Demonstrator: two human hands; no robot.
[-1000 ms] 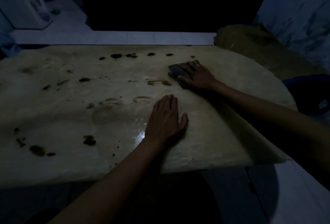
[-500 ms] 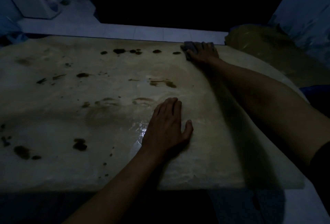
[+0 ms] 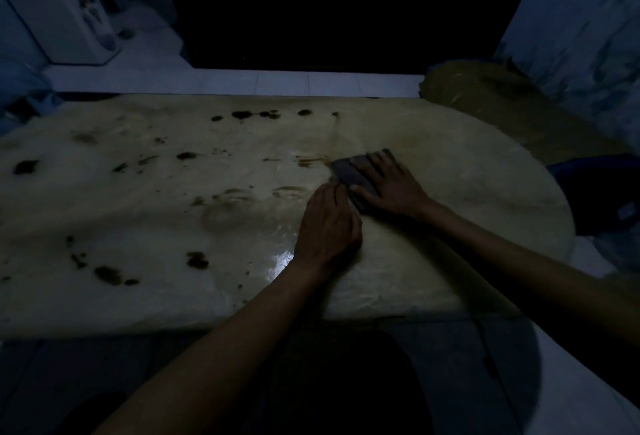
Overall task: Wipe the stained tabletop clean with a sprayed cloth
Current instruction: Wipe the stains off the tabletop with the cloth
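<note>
Cloth (image 3: 349,174): dark, folded flat, lying on the tabletop right of centre, at the edge of a brown smear (image 3: 310,161).
Handling: likely soft, light and limp — it should bunch if pushed from one corner, so a broad flat palm over its middle seems the best hold.
Right hand (image 3: 388,183): fingers spread, pressed flat on top of the cloth, pinning it rather than clenching it.
Left hand (image 3: 329,226): resting on the tabletop just beside the cloth, fingers curled loosely, holding nothing.
Tabletop (image 3: 450,164): pale covering, glossy near the left wrist — probably wet and a little slippery.
Stains (image 3: 197,259): dark spots scattered across the left half and far edge; right side looks clean.
Beyond: tiled floor (image 3: 242,82), dim room.
</note>
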